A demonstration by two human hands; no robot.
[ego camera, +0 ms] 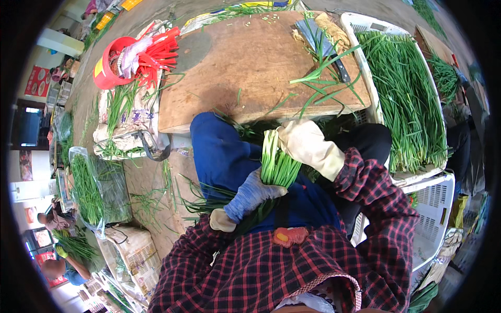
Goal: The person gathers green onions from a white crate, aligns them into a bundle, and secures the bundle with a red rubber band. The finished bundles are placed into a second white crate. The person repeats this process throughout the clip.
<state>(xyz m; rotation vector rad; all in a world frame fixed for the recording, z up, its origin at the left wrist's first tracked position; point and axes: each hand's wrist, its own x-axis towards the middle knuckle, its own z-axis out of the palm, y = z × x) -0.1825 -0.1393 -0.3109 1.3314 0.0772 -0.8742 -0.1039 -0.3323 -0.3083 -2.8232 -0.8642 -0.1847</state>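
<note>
My left hand [250,195], in a blue-grey knit glove over a cream one, grips a bunch of garlic chives [280,168] above my lap. Its pale cut stems point up and away from me, while the dark leaves trail behind the hand to the lower left. Against the right side of the stem ends rests my right hand [307,144] in a cream rubber glove, its fingers bent. The fingertips are hidden, so I cannot tell whether it grips any stems. A thick wooden board [250,66] lies just beyond my knees.
On the board's right lie a broad-bladed knife [317,39] and loose leaves. At right stands a white plastic crate [362,66] heaped with chives. A red bucket [107,74] with red strips stands left, near bagged chives [88,187]. Another person [62,266] handles greens at lower left.
</note>
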